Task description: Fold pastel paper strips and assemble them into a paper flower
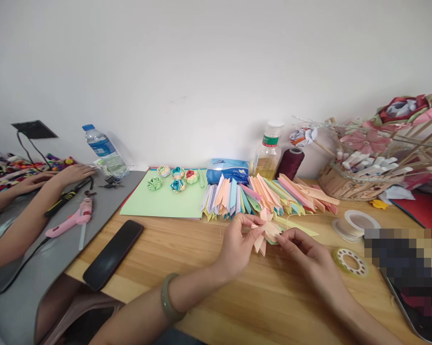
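Between my two hands is a bundle of folded paper strips (261, 245), mostly peach with some green at its right side. My left hand (239, 242) pinches it from the left, thumb in front; a bangle circles that wrist. From the right, my right hand (304, 251) grips the green edge between thumb and fingers. A thin thread runs near the fingers. Just behind lies a long row of folded paper pieces (233, 196) in purple, peach, blue, yellow and pink. Several small paper flowers (177, 186) rest on light green paper sheets (162, 206) to the left.
A black phone (113, 255) lies at left, near a pink glue gun (72, 219) and another person's hands (72, 176). Behind stand a water bottle (106, 151), a tissue pack (227, 171) and a thread cone (289, 164). A thread spool (361, 225), tape roll (350, 262) and basket (356, 184) are at right.
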`<state>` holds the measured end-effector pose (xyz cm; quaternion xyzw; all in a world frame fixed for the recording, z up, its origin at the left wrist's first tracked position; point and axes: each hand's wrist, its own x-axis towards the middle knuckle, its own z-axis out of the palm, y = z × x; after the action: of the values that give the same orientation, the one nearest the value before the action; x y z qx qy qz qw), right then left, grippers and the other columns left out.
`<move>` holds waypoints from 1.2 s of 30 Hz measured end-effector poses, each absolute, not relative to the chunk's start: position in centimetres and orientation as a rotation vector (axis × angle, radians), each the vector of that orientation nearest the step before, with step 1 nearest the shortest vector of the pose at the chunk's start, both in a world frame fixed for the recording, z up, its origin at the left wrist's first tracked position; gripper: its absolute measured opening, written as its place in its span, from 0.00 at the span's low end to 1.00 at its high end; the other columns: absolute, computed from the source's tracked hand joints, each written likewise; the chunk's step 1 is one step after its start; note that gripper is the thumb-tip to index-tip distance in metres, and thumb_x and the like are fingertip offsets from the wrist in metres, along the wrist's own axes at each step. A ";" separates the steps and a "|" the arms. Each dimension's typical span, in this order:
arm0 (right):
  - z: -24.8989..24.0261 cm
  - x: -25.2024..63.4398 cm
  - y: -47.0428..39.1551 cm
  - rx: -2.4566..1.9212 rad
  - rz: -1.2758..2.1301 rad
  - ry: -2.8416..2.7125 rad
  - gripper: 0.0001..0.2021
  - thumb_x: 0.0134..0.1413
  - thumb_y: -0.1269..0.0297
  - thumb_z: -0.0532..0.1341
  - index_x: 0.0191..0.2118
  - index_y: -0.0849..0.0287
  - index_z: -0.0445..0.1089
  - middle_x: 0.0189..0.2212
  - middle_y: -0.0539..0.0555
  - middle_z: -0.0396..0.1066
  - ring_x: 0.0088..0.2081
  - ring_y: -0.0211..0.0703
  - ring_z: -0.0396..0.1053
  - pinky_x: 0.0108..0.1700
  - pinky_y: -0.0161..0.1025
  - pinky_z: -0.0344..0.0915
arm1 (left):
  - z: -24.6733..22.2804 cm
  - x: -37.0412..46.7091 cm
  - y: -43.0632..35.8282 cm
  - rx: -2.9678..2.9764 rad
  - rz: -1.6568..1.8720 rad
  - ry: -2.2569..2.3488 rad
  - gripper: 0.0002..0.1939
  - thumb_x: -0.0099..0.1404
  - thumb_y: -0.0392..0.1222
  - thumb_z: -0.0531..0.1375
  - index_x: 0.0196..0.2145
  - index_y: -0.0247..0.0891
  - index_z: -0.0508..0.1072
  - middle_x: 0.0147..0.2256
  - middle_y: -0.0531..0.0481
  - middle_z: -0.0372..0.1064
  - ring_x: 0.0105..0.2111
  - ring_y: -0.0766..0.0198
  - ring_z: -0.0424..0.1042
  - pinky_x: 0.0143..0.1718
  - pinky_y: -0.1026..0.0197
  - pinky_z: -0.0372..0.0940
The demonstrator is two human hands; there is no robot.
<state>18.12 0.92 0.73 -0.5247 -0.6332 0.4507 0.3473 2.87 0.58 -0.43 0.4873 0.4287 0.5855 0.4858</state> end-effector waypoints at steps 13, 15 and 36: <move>1.2 18.0 0.9 -1.231 1.198 -1.638 0.16 0.52 0.51 0.54 0.24 0.57 0.62 0.20 0.48 0.63 0.25 0.38 0.62 0.30 0.33 0.59 | 0.2 2.9 0.5 1.114 1.365 1.090 0.05 0.59 0.40 0.56 0.30 0.36 0.62 0.33 0.47 0.70 0.32 0.65 0.68 0.34 0.62 0.61; 1.2 18.0 0.9 -1.221 1.211 -1.629 0.16 0.52 0.51 0.54 0.24 0.58 0.62 0.20 0.48 0.64 0.26 0.38 0.62 0.30 0.34 0.59 | 0.2 2.9 0.5 1.093 1.370 1.086 0.07 0.59 0.41 0.56 0.29 0.36 0.61 0.32 0.48 0.70 0.32 0.65 0.69 0.34 0.63 0.61; 2.5 18.3 0.5 -1.105 1.092 -1.930 0.11 0.50 0.56 0.58 0.36 0.53 0.73 0.29 0.51 0.67 0.30 0.40 0.63 0.29 0.35 0.59 | 0.3 2.7 1.1 0.783 0.755 0.709 0.17 0.39 0.37 0.66 0.31 0.31 0.75 0.26 0.50 0.69 0.26 0.66 0.66 0.31 0.63 0.58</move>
<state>18.33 0.53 2.49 -0.4217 -0.7364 0.4166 0.3261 2.73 1.15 0.29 0.3647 0.3302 0.3517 0.7964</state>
